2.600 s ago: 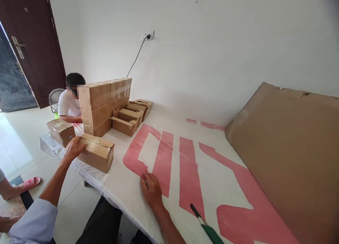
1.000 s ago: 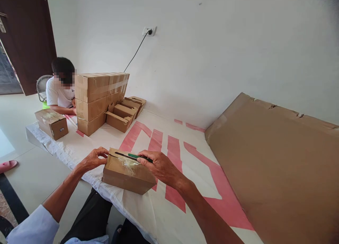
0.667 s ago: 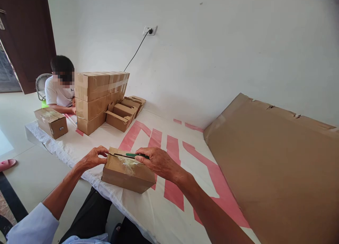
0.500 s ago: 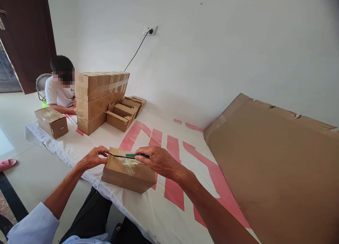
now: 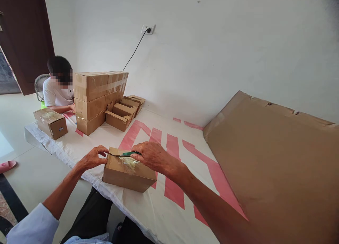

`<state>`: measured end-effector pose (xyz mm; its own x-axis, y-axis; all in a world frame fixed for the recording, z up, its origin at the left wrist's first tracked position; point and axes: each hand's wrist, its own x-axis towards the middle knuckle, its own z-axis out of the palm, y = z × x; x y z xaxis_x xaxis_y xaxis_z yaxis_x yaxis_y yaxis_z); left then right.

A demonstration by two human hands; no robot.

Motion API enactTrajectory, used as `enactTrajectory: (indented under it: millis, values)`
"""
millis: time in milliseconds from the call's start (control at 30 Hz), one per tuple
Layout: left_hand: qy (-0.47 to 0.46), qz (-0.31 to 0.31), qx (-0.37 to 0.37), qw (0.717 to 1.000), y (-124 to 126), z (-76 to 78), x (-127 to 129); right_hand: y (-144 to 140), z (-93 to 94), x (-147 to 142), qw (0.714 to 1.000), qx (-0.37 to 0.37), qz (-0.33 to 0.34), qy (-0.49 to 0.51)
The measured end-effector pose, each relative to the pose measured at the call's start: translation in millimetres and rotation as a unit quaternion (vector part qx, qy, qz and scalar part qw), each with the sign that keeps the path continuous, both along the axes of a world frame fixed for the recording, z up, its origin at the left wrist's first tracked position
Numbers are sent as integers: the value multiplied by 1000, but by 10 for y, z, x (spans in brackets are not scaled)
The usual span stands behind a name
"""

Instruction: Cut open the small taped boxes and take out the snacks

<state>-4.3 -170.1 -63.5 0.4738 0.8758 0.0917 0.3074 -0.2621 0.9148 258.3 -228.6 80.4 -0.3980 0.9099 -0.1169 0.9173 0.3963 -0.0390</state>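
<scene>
A small taped cardboard box (image 5: 127, 174) lies on the white and red table cover (image 5: 169, 198) near the front edge. My left hand (image 5: 91, 158) grips the box's left end. My right hand (image 5: 151, 157) holds a green-handled knife (image 5: 124, 154), its dark blade lying along the top of the box toward my left hand. Crumpled clear tape sits on the box top.
A stack of taped boxes (image 5: 91, 101) and several open boxes (image 5: 122, 113) stand at the far left, with one lone box (image 5: 51, 123) by the table's end. Another person (image 5: 58, 87) sits behind them. A big cardboard sheet (image 5: 275, 159) covers the right side.
Since 2.6 s ago the box came from the far left to in front of me and my right hand took up the knife. In the last second the knife slid left along the box top.
</scene>
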Motion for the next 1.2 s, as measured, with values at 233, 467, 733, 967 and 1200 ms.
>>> enactTrajectory:
  millis: [233, 467, 733, 967, 1200]
  values:
    - [-34, -24, 5, 999, -25, -6, 85, -11, -69, 95, 997, 13, 0, -77]
    - [-17, -28, 19, 999, -11, 67, 73, -32, -173, 326, 996, 11, -43, -82]
    - [-12, -38, 8, 999, 45, 39, 40, -336, -284, 1216, 984, 10, -92, 155]
    - [-11, -60, 14, 998, 63, 30, 73, -1071, -1704, 1882, 860, 129, -357, 341]
    - [75, -88, -21, 993, 70, 138, 18, -1492, -2695, 1895, 805, 193, -507, 240]
